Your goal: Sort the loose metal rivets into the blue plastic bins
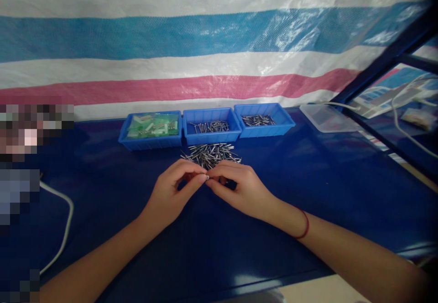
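Observation:
My left hand (pixel 176 191) and my right hand (pixel 244 186) meet fingertip to fingertip over the blue table (pixel 164 257). Between the pinched thumbs and index fingers a tiny light-coloured piece (pixel 207 177) shows; most of it is hidden, and I cannot make out what it is. Just beyond my fingers lies a loose pile of thin metal pins (pixel 212 154). Behind the pile stand a middle blue bin (pixel 214 138) and a right blue bin (pixel 267 131), both holding metal pins. A left blue bin (pixel 153 143) holds green-tinted bags with small parts.
A clear plastic tray (pixel 328 119) lies at the back right, beside a dark metal frame (pixel 372 75). A white cable (pixel 70 211) curves along the left. Striped sheeting (pixel 171 36) hangs behind the table.

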Tool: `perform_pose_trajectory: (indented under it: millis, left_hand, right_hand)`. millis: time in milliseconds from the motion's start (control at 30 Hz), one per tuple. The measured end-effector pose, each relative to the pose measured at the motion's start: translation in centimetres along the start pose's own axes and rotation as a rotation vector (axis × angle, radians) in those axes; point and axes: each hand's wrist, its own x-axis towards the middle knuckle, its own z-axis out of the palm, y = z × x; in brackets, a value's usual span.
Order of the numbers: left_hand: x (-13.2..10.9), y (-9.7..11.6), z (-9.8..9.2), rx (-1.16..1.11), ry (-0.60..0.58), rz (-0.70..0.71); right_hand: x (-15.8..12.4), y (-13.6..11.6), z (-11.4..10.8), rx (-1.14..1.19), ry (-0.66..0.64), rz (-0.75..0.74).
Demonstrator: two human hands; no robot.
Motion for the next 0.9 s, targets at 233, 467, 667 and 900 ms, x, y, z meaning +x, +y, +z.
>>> perform_pose_trajectory:
  millis: [233, 467, 667, 900]
  left_hand:
    - [0.1, -0.5, -0.3, 0.044, -0.007, 0.050]
    - [0.4, -1.1, -0.7, 0.119, -0.035, 0.073]
    - [0.5, -1.0, -0.8, 0.157, -0.092, 0.077]
    - [0.7, -0.8, -1.0, 0.285, -0.134, 0.077]
  right_hand:
    - [0.1, 0.1, -0.3, 0.033, 0.058, 0.064]
    - [0.3, 0.1, -0.5, 0.050, 0.134, 0.143]
    - [0.2, -0.2, -0.8, 0.050, 0.171, 0.121]
    - [0.7, 0.3, -1.4, 0.172, 0.121, 0.237]
